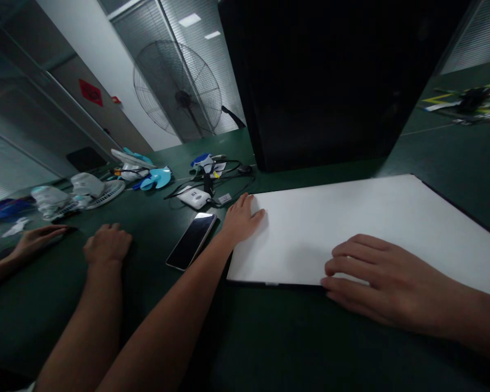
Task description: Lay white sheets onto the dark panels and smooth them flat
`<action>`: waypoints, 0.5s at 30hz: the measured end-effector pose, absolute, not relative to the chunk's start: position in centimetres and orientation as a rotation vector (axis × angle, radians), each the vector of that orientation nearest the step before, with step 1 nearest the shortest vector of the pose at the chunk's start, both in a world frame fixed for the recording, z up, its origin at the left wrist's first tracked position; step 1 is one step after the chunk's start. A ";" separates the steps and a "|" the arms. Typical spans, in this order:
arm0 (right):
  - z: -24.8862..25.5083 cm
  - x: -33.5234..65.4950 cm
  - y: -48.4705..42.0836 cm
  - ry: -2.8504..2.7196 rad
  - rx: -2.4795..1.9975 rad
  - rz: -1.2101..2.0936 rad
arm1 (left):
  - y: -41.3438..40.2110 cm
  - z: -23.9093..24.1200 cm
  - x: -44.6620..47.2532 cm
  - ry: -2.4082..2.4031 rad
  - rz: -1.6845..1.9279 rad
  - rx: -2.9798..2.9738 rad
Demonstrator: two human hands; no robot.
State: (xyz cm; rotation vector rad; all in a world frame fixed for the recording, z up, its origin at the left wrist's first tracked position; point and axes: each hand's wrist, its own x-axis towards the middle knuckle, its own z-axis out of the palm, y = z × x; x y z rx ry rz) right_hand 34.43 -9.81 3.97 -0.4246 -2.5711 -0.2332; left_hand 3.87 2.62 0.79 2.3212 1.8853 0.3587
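A white panel (pixel 351 223) lies flat on the green table (pixel 269 337), filling the middle right of the frame, with a big black box (pixel 330 81) standing just behind it in the upper middle. The left hand (pixel 240 218) rests palm down at the panel's left corner, thumb on the white face, fingers loose and closed on nothing. The right hand (pixel 375 280) lies on the near edge at lower right, fingers bent and pressing on top; it grasps nothing, though whether any fingertip hooks under the rim cannot be told. As far as can be judged, the handling is only at its start: both hands are placed on the panel, yet no edge is lifted and it sits fully on the table. Just beside the left wrist, left of the panel, lies a phone (pixel 191 240), screen dark. Behind it sit a white charger (pixel 194 197) and tangled cables (pixel 228 185). In the left of the frame are small fan parts (pixel 102 193) with blue blades (pixel 157 178), and a large fan (pixel 177 90) stands at upper left. A co-worker's fist (pixel 107 243) and flat hand (pixel 36 239) rest on the table at middle left, well apart from the panel
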 end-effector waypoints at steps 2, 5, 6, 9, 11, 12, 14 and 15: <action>4.2 34.2 -10.4 -2.525 -0.282 -0.378 | 2.9 0.6 3.9 1.874 0.367 2.304; 4.4 34.3 -10.9 -2.527 -0.186 -0.480 | 3.4 1.3 4.0 1.897 0.393 2.172; 4.4 34.4 -11.0 -2.539 -0.169 -0.507 | 3.3 2.0 4.0 1.916 0.415 2.121; 4.7 35.0 -11.0 -2.557 -0.130 -0.598 | 0.7 6.2 4.5 1.865 0.530 2.176; 5.1 35.5 -10.8 -2.532 -0.134 -0.644 | -3.0 9.5 5.3 1.597 0.520 2.439; 5.3 35.7 -10.7 -2.515 -0.131 -0.660 | -5.3 10.8 5.9 1.428 0.451 2.559; 5.6 36.2 -10.6 -2.489 -0.134 -0.618 | -9.8 12.3 7.3 1.213 0.393 2.754; 5.7 36.5 -10.7 -2.492 -0.173 -0.523 | -11.7 12.3 8.0 1.193 0.396 2.831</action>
